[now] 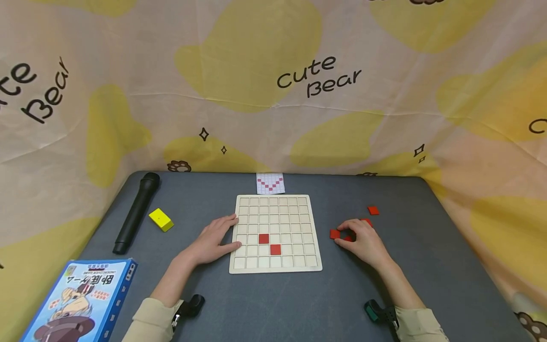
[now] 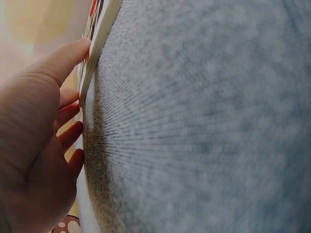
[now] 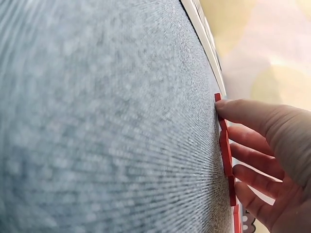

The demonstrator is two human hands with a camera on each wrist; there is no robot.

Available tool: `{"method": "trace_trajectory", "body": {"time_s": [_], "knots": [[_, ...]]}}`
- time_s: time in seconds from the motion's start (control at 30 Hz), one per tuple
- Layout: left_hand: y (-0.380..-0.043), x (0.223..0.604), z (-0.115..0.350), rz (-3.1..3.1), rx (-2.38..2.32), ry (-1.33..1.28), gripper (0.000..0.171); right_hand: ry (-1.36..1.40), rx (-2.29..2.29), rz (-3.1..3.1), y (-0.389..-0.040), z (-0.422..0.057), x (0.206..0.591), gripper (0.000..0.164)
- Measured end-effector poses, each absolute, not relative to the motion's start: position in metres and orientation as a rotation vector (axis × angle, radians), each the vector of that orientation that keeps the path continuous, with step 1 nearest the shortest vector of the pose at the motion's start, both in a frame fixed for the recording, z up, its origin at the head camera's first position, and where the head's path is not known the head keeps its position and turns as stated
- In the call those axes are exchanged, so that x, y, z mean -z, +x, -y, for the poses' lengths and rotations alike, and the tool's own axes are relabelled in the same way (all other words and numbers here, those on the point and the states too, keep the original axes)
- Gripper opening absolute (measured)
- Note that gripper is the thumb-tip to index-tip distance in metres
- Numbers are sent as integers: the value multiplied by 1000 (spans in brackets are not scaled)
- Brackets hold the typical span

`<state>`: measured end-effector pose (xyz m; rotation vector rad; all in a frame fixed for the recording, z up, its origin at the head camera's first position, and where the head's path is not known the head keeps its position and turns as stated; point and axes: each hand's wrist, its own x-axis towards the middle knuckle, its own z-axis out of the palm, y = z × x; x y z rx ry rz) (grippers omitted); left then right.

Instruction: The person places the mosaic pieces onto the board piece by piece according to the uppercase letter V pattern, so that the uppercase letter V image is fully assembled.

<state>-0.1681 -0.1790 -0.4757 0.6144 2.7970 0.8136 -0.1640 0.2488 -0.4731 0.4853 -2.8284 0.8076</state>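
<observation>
On the table lies a cream grid board (image 1: 275, 271) with two red square tiles (image 1: 263, 239) in its cells, set diagonally to each other. My left hand (image 1: 212, 240) rests at the board's left edge, fingers extended, with thumb and fingertips on the rim. To the right of the board, my right hand (image 1: 363, 242) pinches a loose red tile (image 1: 335, 233) between thumb and index finger. Other loose red tiles (image 3: 226, 153) lie under and beside its fingers in the right wrist view, partly hidden by the hand in the head view.
A card with a pink grid pattern (image 1: 270, 184) sits behind the board. Farther right is a single red tile (image 1: 373, 210). On the left are a black microphone (image 1: 136, 213), a yellow block (image 1: 161, 220) and a blue illustrated box (image 1: 81, 299). A patterned curtain (image 1: 239, 71) hangs behind the table.
</observation>
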Motion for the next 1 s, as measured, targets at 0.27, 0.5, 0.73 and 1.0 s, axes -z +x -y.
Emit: {"method": "trace_trajectory", "body": {"time_s": [0.27, 0.5, 0.73, 1.0], "knots": [[-167, 476, 180, -2796, -822, 621, 72, 499, -806, 2829, -163, -248, 473, 22], [-167, 474, 180, -2792, -829, 612, 72, 492, -833, 2779, -165, -241, 472, 20], [-168, 475, 180, -2794, -818, 610, 73, 474, -910, 2783, -169, -222, 471, 21], [-167, 477, 180, -2798, -824, 614, 72, 526, -1018, 2777, -175, -185, 468, 23]]}}
